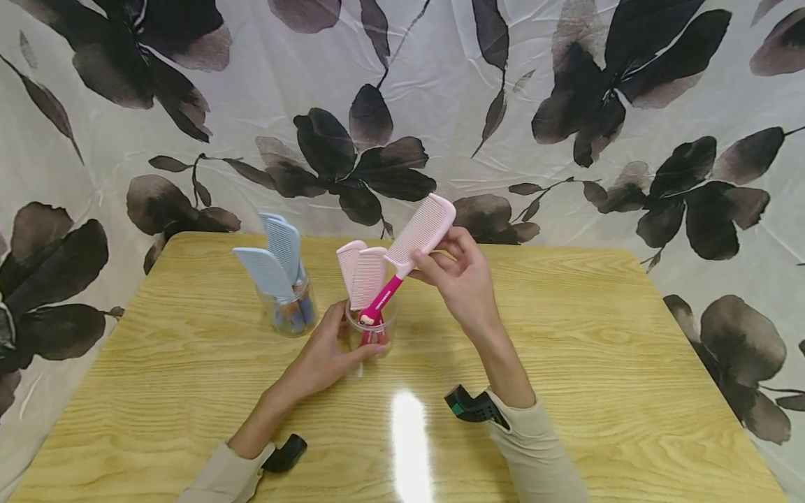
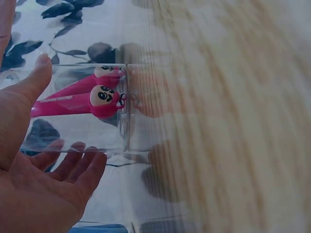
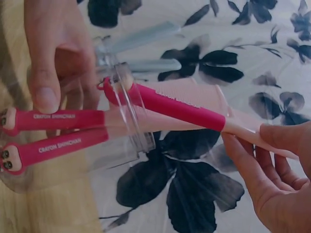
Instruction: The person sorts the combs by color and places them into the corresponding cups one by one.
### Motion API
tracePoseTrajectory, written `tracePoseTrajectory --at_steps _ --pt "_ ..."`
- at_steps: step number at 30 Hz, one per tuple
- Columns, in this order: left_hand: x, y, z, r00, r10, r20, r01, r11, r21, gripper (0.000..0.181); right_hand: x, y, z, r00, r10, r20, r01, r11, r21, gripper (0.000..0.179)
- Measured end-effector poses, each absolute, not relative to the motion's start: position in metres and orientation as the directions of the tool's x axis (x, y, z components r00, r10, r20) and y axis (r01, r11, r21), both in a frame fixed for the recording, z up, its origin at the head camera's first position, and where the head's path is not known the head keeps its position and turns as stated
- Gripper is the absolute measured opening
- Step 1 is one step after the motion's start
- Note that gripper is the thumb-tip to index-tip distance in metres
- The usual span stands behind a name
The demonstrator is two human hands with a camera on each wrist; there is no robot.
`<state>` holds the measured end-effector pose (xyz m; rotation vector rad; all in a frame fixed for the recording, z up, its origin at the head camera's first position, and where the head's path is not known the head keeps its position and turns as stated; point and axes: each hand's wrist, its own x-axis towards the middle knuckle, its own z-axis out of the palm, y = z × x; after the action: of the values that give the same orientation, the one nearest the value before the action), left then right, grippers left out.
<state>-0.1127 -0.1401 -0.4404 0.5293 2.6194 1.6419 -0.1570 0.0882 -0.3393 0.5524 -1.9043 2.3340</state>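
My right hand [image 1: 462, 279] pinches a pink comb [image 1: 421, 234] between thumb and fingers near the base of its teeth. The comb tilts, its magenta handle [image 3: 180, 107] pointing down, with the cartoon-head end just inside the mouth of a clear jar [image 1: 390, 318]. Two more pink combs [image 1: 370, 276] stand in that jar, their handles [image 2: 73, 104] showing through the wall. My left hand [image 1: 323, 356] holds the jar from the left, thumb on the near side and fingers round the far side.
Left of my left hand stands a second clear jar [image 1: 267, 311] with several blue combs [image 1: 286, 244]. Both jars are on a wood-grain table [image 1: 597, 349]. A floral cloth [image 1: 465, 91] hangs behind it.
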Motion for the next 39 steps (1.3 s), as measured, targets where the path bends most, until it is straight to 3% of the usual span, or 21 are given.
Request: tracePoseTrajectory --at_steps 12,27,33,39 --pt "-0.112 -0.140 -0.441 -0.943 0.287 0.169 0.272 0.372 0.887 0.081 -0.155 0.081 -0.345 -0.890 -0.333 0.311 -0.264 -0.179 -0.948 0.040" --pt "-0.111 -0.141 -0.440 -0.954 0.269 0.132 0.227 0.362 0.904 0.080 -0.155 0.078 -0.349 -0.825 -0.460 0.330 -0.334 -0.075 -0.940 0.049" --pt "-0.111 -0.141 -0.440 -0.954 0.271 0.130 0.228 0.370 0.901 0.080 -0.149 0.072 -0.347 -0.788 -0.472 0.396 -0.430 -0.038 -0.902 0.033" --pt "-0.113 -0.140 -0.442 -0.941 0.300 0.160 0.257 0.317 0.913 0.076 -0.142 0.058 -0.352 -0.752 -0.510 0.417 -0.551 0.139 -0.823 0.029"
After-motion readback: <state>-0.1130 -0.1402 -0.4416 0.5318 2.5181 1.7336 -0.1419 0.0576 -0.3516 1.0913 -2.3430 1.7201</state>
